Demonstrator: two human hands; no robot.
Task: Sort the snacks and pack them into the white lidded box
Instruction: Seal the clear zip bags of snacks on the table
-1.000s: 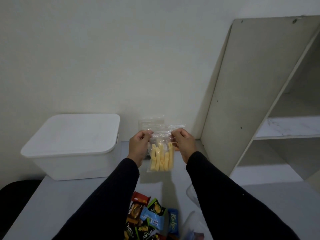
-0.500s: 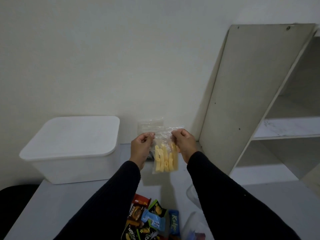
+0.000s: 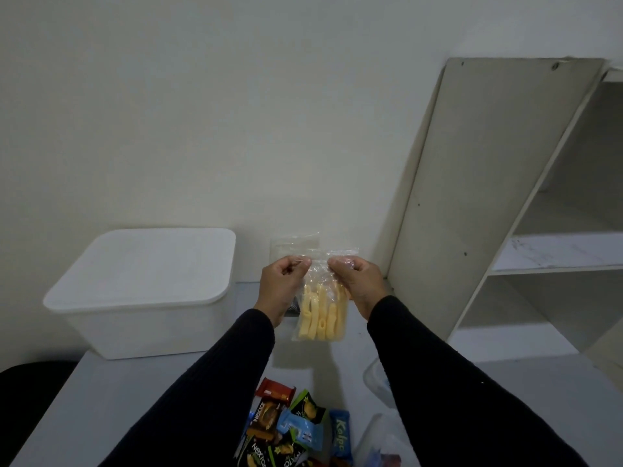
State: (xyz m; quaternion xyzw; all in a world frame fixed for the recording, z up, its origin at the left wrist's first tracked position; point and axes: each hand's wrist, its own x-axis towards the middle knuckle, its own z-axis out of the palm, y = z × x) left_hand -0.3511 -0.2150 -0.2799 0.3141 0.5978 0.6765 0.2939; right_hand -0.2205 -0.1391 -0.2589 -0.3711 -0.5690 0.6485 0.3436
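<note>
A clear plastic bag of yellow stick snacks [image 3: 320,315] hangs above the table between my hands. My left hand [image 3: 281,284] pinches its top edge on the left, and my right hand [image 3: 359,281] pinches the top edge on the right. The white lidded box [image 3: 145,291] stands shut at the table's left, apart from my hands. A pile of several wrapped snacks [image 3: 293,429] lies on the table near the front, between my sleeves. Another clear bag [image 3: 295,242] leans on the wall behind my hands.
A white shelf unit [image 3: 499,203] rises at the right, its side panel close to my right hand. Clear plastic containers [image 3: 377,382] sit at the lower right, partly hidden by my right sleeve. A dark seat [image 3: 27,392] shows at the lower left.
My fingers have moved closer together along the bag's top edge. The view has tilted slightly, so the bag and hands sit a little lower in the picture.
</note>
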